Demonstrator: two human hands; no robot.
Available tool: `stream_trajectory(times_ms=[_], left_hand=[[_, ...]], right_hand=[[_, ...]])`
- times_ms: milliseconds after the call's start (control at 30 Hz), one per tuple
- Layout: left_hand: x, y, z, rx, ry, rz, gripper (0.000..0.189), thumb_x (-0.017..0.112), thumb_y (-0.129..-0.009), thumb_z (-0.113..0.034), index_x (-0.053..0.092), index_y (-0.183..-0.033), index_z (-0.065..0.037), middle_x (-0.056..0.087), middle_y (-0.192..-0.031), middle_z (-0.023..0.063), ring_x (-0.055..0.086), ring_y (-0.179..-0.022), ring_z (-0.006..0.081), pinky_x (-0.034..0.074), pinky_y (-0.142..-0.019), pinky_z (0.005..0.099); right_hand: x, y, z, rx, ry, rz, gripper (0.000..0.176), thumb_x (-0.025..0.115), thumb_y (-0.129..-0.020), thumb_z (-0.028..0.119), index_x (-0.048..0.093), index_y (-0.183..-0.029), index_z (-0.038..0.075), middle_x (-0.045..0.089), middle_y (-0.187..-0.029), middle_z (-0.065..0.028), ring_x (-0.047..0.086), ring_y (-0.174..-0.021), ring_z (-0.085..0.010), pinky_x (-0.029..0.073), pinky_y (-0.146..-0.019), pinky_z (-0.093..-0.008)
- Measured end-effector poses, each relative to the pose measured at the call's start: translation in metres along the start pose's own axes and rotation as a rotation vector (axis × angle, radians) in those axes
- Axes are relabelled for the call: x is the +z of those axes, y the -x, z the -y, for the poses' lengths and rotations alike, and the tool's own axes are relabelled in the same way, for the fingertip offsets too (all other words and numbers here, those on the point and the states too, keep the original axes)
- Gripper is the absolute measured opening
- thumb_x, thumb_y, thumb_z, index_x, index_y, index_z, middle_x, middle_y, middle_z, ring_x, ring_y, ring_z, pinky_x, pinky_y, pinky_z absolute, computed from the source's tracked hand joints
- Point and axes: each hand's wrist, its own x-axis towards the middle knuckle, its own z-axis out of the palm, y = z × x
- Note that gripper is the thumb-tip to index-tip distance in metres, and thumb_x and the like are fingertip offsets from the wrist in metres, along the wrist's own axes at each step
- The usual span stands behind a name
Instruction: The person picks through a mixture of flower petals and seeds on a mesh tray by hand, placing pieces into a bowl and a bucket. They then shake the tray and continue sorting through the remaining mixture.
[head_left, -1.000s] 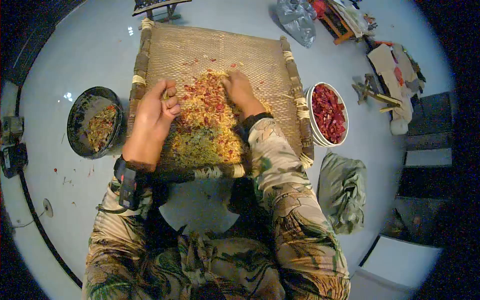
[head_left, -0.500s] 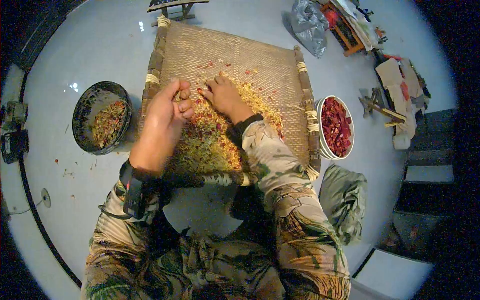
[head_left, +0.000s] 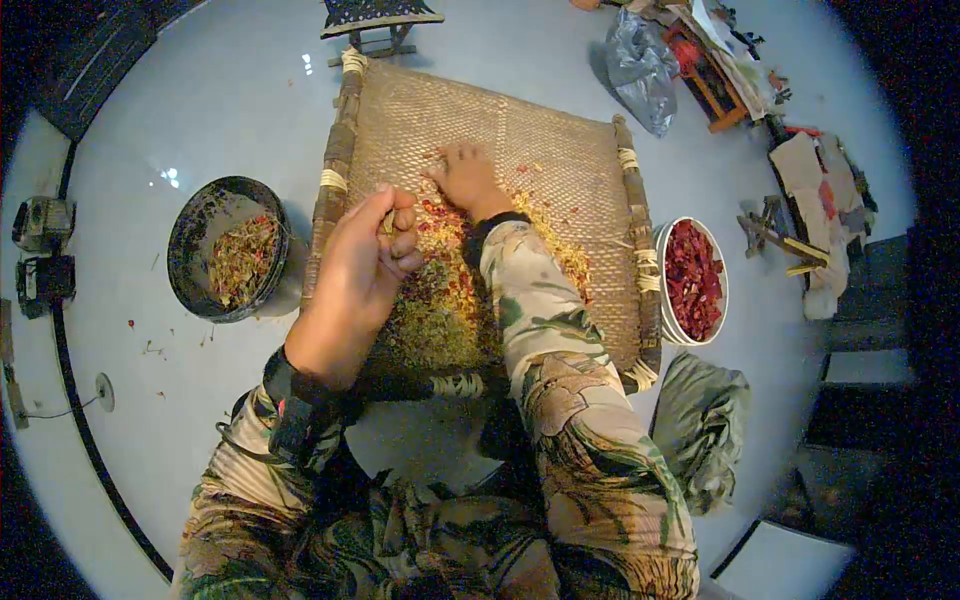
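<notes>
My left hand is raised over the left side of a woven wicker tray, its fingers curled closed. A small yellowish-green plant bit shows between thumb and fingers. Farther up the tray, my right hand lies palm down with its fingers apart, touching the weave beside a few scattered red pieces. Loose yellow, red and greenish dried petals spread across the tray's lower middle, partly hidden by my right forearm. What lies under the right palm is hidden.
A black bucket with mixed plant scraps stands left of the tray. On the right is a white bucket of dark red petals, with a crumpled green cloth below it. A low stool and a plastic bag are farther off.
My right hand has moved up the tray, toward its far side, and its fingers have spread. The left hand stays closed over the left side. The whole view has shifted slightly.
</notes>
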Motion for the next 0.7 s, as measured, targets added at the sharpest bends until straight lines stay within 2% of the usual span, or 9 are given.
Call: stream_trajectory(times_ms=[100, 133, 233, 267, 400, 500, 533, 633, 700], left_hand=[[0.002, 0.001, 0.0, 0.009, 0.013, -0.017, 0.017, 0.045, -0.093, -0.024, 0.046, -0.081, -0.01, 0.039, -0.062, -0.004, 0.035, -0.051, 0.0068, 0.03, -0.046, 0.0219], [0.002, 0.001, -0.001, 0.016, 0.004, -0.007, 0.017, 0.044, -0.093, -0.024, 0.046, -0.082, -0.01, 0.04, -0.063, -0.0039, 0.035, -0.05, 0.0067, 0.03, -0.046, 0.0218], [-0.002, 0.0, 0.001, 0.018, 0.034, 0.052, 0.017, 0.044, -0.093, -0.024, 0.046, -0.083, -0.01, 0.04, -0.064, -0.0035, 0.035, -0.05, 0.0066, 0.029, -0.045, 0.0211], [-0.005, -0.001, 0.002, 0.015, 0.053, 0.076, 0.017, 0.044, -0.093, -0.024, 0.046, -0.084, -0.01, 0.04, -0.064, -0.0034, 0.034, -0.05, 0.0066, 0.029, -0.045, 0.0208], [-0.017, 0.0, 0.002, 0.058, 0.071, 0.224, 0.018, 0.047, -0.09, -0.022, 0.05, -0.091, -0.005, 0.046, -0.075, -0.0001, 0.039, -0.055, 0.0088, 0.033, -0.051, 0.023], [-0.02, 0.002, 0.003, 0.096, 0.094, 0.25, 0.017, 0.047, -0.09, -0.021, 0.05, -0.091, -0.004, 0.045, -0.077, 0.0008, 0.039, -0.058, 0.0087, 0.034, -0.051, 0.0224], [-0.02, 0.004, 0.003, 0.1, 0.101, 0.236, 0.017, 0.047, -0.09, -0.021, 0.05, -0.091, -0.004, 0.045, -0.078, 0.001, 0.039, -0.059, 0.0089, 0.034, -0.052, 0.0222], [-0.02, 0.007, 0.003, 0.111, 0.1, 0.201, 0.017, 0.048, -0.09, -0.02, 0.05, -0.091, -0.003, 0.045, -0.078, 0.0016, 0.039, -0.061, 0.0095, 0.034, -0.052, 0.022], [-0.02, 0.011, 0.003, 0.122, 0.094, 0.183, 0.017, 0.048, -0.09, -0.02, 0.05, -0.091, -0.003, 0.045, -0.078, 0.0019, 0.039, -0.061, 0.0098, 0.034, -0.053, 0.0222]], right_hand=[[-0.006, 0.016, 0.024, -0.134, -0.095, 0.008, 0.052, 0.051, -0.082, 0.041, 0.046, -0.119, 0.004, 0.044, -0.121, -0.0269, 0.044, -0.107, -0.0436, 0.036, -0.093, -0.0469], [-0.007, 0.026, 0.029, -0.149, -0.151, -0.034, 0.038, 0.055, -0.078, 0.027, 0.053, -0.109, 0.005, 0.051, -0.112, -0.0213, 0.046, -0.105, -0.0389, 0.04, -0.088, -0.0477], [-0.015, 0.059, 0.035, -0.369, -0.054, -0.167, 0.044, 0.055, -0.081, 0.033, 0.047, -0.114, 0.004, 0.046, -0.116, -0.0248, 0.048, -0.101, -0.0425, 0.042, -0.085, -0.0458], [-0.021, 0.069, 0.034, -0.337, -0.14, 0.012, 0.034, 0.057, -0.078, 0.025, 0.052, -0.103, 0.003, 0.053, -0.103, -0.0195, 0.052, -0.094, -0.0375, 0.044, -0.079, -0.0432], [-0.055, 0.112, 0.038, -0.463, -0.135, 0.166, 0.015, 0.057, -0.073, 0.014, 0.058, -0.083, 0.001, 0.057, -0.085, -0.014, 0.055, -0.083, -0.0337, 0.045, -0.073, -0.041], [-0.067, 0.131, 0.033, -0.528, -0.209, 0.049, 0.015, 0.056, -0.074, 0.012, 0.058, -0.084, 0.002, 0.057, -0.084, -0.0139, 0.055, -0.082, -0.0341, 0.045, -0.072, -0.0414], [-0.072, 0.127, 0.025, -0.44, -0.147, 0.174, 0.018, 0.056, -0.073, 0.011, 0.06, -0.088, 0.002, 0.057, -0.085, -0.0141, 0.055, -0.083, -0.0344, 0.045, -0.073, -0.0415], [-0.066, 0.111, -0.005, -0.271, -0.104, 0.032, 0.022, 0.057, -0.076, 0.015, 0.06, -0.095, 0.004, 0.057, -0.089, -0.0161, 0.055, -0.084, -0.0356, 0.046, -0.073, -0.0418], [-0.07, 0.109, -0.011, -0.034, -0.023, 0.053, 0.026, 0.057, -0.079, 0.019, 0.058, -0.101, 0.005, 0.057, -0.092, -0.018, 0.055, -0.086, -0.0364, 0.046, -0.074, -0.0425]])
